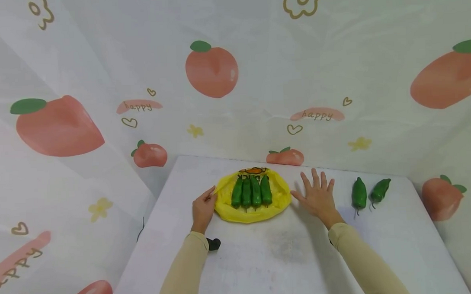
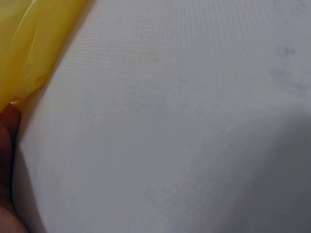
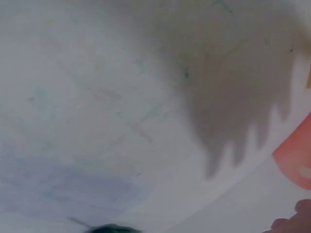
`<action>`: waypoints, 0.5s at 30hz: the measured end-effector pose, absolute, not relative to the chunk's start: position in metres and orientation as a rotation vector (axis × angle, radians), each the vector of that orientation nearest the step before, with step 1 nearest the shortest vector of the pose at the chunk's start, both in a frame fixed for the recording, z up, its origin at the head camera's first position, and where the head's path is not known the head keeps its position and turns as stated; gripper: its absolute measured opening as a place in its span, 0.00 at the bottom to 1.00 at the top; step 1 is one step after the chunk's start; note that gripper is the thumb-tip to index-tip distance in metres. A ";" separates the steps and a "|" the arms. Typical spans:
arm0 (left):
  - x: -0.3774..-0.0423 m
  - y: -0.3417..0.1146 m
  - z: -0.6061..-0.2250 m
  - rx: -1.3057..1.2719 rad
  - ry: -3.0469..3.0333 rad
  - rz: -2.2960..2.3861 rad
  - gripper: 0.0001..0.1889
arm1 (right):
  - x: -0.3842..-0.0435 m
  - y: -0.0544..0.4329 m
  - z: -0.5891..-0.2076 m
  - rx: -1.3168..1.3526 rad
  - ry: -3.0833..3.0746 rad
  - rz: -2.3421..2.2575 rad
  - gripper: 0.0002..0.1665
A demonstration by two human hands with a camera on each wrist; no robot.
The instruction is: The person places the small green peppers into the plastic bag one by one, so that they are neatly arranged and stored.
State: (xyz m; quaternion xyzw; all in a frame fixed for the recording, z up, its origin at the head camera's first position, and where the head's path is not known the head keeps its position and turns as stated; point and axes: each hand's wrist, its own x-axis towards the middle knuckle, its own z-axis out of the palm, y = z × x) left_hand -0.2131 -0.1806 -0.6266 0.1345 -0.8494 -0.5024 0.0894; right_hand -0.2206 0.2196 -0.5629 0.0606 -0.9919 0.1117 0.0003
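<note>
A yellow plastic bag [image 1: 245,217] lies spread on the table with several green peppers [image 1: 256,191] side by side on it. At its left edge, my left hand [image 1: 203,210] pinches the rim between thumb and fingers. The left wrist view shows fingers [image 2: 8,124] right at the yellow plastic. My right hand [image 1: 317,197] is spread wide and holds nothing, its thumb close to the bag's right edge. Two more green peppers lie to the right of that hand, one upright in view [image 1: 359,193] and one slanted [image 1: 380,190].
The white table [image 1: 262,258] ends at a backdrop [image 1: 250,120] printed with fruit. Part of a small black object [image 1: 214,244] shows beside the left forearm. In the right wrist view, a hand's shadow falls across the tabletop and a pepper [image 3: 114,229] peeks in below.
</note>
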 end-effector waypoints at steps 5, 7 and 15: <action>-0.214 -0.181 -0.625 0.392 -2.529 -1.485 0.17 | -0.220 0.229 -0.564 0.155 -3.128 0.360 0.53; -0.214 -0.181 -0.625 0.384 -2.521 -1.488 0.17 | -0.219 0.233 -0.564 0.144 -3.136 0.351 0.53; -0.212 -0.180 -0.627 0.360 -2.508 -1.493 0.16 | -0.215 0.252 -0.567 0.101 -3.154 0.337 0.56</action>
